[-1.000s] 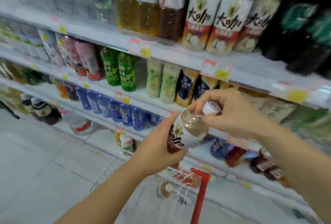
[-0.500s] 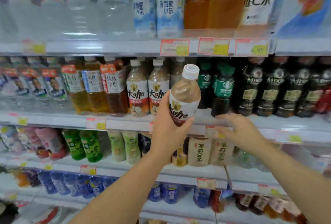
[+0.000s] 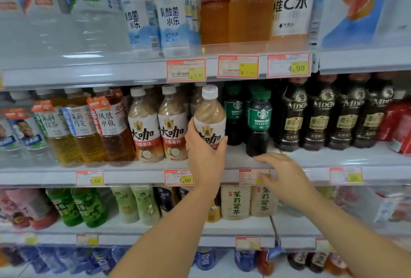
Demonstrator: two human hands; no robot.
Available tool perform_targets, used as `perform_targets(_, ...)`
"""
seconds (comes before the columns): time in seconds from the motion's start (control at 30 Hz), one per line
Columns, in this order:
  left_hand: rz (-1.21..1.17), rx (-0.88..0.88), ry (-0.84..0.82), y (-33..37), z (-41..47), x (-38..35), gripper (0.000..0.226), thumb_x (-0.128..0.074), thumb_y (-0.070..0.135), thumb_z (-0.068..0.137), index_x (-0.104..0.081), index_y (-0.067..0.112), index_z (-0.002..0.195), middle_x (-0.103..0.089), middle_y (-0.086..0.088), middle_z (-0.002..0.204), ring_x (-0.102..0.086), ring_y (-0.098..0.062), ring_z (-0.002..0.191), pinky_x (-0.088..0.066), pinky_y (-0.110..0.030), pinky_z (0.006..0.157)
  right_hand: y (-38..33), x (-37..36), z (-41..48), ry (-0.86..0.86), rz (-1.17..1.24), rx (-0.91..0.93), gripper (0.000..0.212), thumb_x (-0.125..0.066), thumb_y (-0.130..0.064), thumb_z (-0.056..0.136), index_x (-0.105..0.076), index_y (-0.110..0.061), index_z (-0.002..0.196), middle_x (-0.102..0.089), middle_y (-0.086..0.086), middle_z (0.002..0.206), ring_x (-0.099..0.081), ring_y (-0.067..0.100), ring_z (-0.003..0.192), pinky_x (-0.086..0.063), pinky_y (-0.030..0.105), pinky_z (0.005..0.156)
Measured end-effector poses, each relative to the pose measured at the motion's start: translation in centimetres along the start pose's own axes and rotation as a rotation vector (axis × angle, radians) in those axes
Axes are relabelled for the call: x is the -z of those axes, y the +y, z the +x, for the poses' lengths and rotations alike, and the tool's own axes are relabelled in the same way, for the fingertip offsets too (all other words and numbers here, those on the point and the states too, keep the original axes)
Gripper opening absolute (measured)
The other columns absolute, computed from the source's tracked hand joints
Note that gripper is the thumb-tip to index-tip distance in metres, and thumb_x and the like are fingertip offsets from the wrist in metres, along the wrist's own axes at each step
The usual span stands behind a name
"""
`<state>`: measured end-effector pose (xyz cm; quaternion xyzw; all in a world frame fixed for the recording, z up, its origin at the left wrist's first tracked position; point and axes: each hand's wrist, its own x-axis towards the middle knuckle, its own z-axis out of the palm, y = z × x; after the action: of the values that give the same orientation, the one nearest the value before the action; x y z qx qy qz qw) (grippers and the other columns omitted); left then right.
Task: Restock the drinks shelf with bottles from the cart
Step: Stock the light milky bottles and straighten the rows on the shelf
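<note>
Beige bottle (image 3: pixel 209 117) upright, cap up, gripped low round its label by the left hand (image 3: pixel 203 160), just left of the Americano bottle (image 3: pixel 259 122) and over the shelf lip (image 3: pixel 138 177)! Right hand (image 3: pixel 283 177), fingers loose and empty, rests on the lip below the Americano, so the left is nearer. Looks like a straight push back seats it.

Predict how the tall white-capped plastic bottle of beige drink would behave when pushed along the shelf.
The tall white-capped plastic bottle of beige drink looks full, so probably heavy for its size. Tall and narrow, it may tip if pushed high.
</note>
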<state>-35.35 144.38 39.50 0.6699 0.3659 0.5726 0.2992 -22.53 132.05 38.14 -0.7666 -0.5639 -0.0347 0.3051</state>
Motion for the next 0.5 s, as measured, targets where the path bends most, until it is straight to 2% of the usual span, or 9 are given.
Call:
perform_targets(0.2,0.377,0.063,0.081,0.0,0.4,-0.9,0.09,-0.067,0.045,0.079,-0.016,0.014,0.146,-0.035,-0.013,0.138,-0.045,-0.032,0.119,-0.049,-0.044,0.087,0.1,-0.1,0.0,0.002,0.001,-0.006,0.042,-0.063,-0.019,0.084,-0.056,-0.022,0.126,-0.057,-0.005,0.127,-0.046,0.015,0.121,-0.033,0.026,0.104)
perform_targets(0.3,0.4,0.012,0.074,-0.2,-0.3,-0.5,0.088,-0.068,0.041,0.08,-0.016,0.014,0.147,-0.032,-0.013,0.137,-0.045,-0.031,0.118,-0.046,-0.044,0.092,-0.8,-0.2,-0.1,0.048,-0.035,0.008,0.038,-0.064,-0.021,0.083,-0.061,-0.02,0.121,-0.061,-0.004,0.122,-0.05,0.017,0.117,-0.028,0.03,0.109)
perform_targets(0.37,0.389,-0.047,0.036,-0.9,-1.3,0.7,0.083,-0.065,0.037,0.083,-0.016,0.015,0.147,-0.029,-0.012,0.14,-0.04,-0.029,0.122,-0.044,-0.043,0.095,-2.3,-0.6,0.0,0.079,-0.012,0.074,0.034,-0.063,-0.021,0.084,-0.062,-0.021,0.118,-0.062,-0.004,0.118,-0.053,0.018,0.113,-0.035,0.034,0.107)
perform_targets(0.43,0.41,-0.105,0.027,-2.3,-1.9,2.7,0.074,-0.062,0.035,0.086,-0.021,0.017,0.145,-0.029,-0.011,0.14,-0.038,-0.028,0.124,-0.042,-0.043,0.096,-4.4,-1.2,0.7,0.053,0.119,0.101,0.039,-0.06,-0.021,0.086,-0.056,-0.022,0.125,-0.058,-0.004,0.122,-0.052,0.014,0.114,-0.042,0.033,0.1)
perform_targets(0.5,0.485,-0.16,0.054,-4.1,-1.8,5.3,0.063,-0.061,0.031,0.086,-0.03,0.017,0.14,-0.032,-0.012,0.138,-0.035,-0.027,0.124,-0.038,-0.046,0.099,-6.6,-2.1,2.4,0.032,0.261,0.05,0.054,-0.062,-0.024,0.086,-0.042,-0.023,0.137,-0.05,-0.004,0.133,-0.048,0.01,0.119,-0.043,0.032,0.101)
